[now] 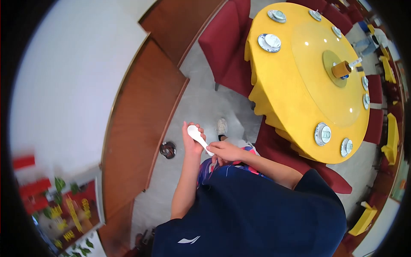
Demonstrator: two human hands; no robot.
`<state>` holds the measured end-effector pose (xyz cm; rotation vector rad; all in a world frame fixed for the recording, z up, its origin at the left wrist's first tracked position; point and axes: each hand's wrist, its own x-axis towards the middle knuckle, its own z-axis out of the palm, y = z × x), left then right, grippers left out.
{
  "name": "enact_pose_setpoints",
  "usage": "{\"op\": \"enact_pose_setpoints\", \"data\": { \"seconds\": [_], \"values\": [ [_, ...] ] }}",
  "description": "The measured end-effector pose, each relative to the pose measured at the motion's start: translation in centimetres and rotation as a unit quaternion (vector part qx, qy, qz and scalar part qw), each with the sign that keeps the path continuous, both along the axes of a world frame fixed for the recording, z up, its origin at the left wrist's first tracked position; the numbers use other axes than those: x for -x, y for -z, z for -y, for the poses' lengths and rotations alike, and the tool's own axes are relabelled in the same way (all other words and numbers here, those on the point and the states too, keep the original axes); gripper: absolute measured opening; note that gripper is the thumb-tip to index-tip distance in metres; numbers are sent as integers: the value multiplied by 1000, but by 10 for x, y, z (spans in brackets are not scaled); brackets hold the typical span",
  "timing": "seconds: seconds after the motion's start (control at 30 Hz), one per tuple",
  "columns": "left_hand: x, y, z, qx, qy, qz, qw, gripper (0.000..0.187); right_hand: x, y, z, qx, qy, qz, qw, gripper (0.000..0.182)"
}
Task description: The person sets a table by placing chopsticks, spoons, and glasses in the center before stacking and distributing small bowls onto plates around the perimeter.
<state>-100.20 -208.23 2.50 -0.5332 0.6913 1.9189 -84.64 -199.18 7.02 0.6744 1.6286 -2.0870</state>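
A white spoon [197,135] is held in front of my body, its bowl toward the upper left and its handle toward the lower right. My left hand [193,138] is wrapped round the bowl end from behind. The fingers of my right hand [224,151] are closed on the end of the handle. Both hands are close together over the grey floor [195,105], left of the yellow round table.
A round table with a yellow cloth [274,103] bears several dish settings and a brown holder [341,69]. Dark red chairs [229,47] surround it. Brown wood panelling [141,111] runs along the left. A dark round object [168,150] sits on the floor. A person [370,43] is far right.
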Motion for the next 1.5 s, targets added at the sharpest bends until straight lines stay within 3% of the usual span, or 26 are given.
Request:
{"op": "enact_pose_setpoints", "data": {
  "seconds": [0.07,0.37,0.6,0.83,0.93,1.03,1.2,1.33,1.5],
  "values": [
    [30,-3,-43,-2,73,-22,997,33,26,12,-26,65,40,-34,997,43],
    [116,2,-163,5,205,-80,976,33,104,15,-102,57,207,-52,975,38],
    [194,31,-247,-71,302,-12,951,28,179,34,-149,47,316,-34,947,34],
    [300,5,-359,-48,380,-4,924,27,279,8,-214,-14,426,-27,904,36],
    [340,14,-411,-74,384,32,920,27,297,-2,-249,-15,493,-13,870,38],
    [364,21,-456,-89,374,79,920,27,282,10,-272,-46,636,42,769,38],
    [375,32,-533,-114,381,98,912,34,220,59,-338,-113,736,174,645,40],
    [375,33,-582,-75,418,103,899,38,171,124,-421,-152,763,265,570,41],
    [381,21,-634,11,487,43,872,43,123,198,-511,-309,705,379,514,50]
  ]
}}
